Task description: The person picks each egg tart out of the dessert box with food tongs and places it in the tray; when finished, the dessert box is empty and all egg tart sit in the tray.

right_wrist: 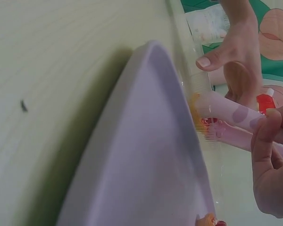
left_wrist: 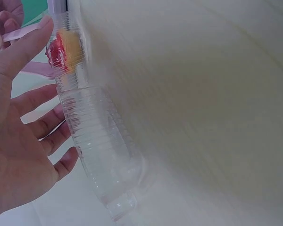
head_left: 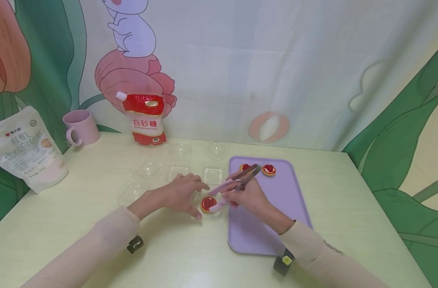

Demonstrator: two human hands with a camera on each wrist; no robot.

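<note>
A small tart (head_left: pixel 208 204) with a red topping and pale crust sits in a clear plastic box (left_wrist: pixel 68 82) on the table. My right hand (head_left: pixel 249 196) grips a pair of tongs (head_left: pixel 250 176) with metal arms and pink tips. Those pink tips (right_wrist: pixel 217 104) lie on both sides of the tart, right at its edge. Around the box's left side, my left hand (head_left: pixel 181 194) has its thumb and fingers spread, fingertips close along the rim. Two more tarts, one (head_left: pixel 269 170) in full sight and another (head_left: pixel 245 167) partly behind the tongs, rest on the purple tray (head_left: pixel 283 196).
Several other clear boxes, one (head_left: pixel 212 176) just behind my hands and another (head_left: pixel 132 193) to the left, stand with lids raised. Along the back are a red-and-white sugar bag (head_left: pixel 145 124) and a pink mug (head_left: pixel 85 127). A white pouch (head_left: pixel 28 154) stands far left.
</note>
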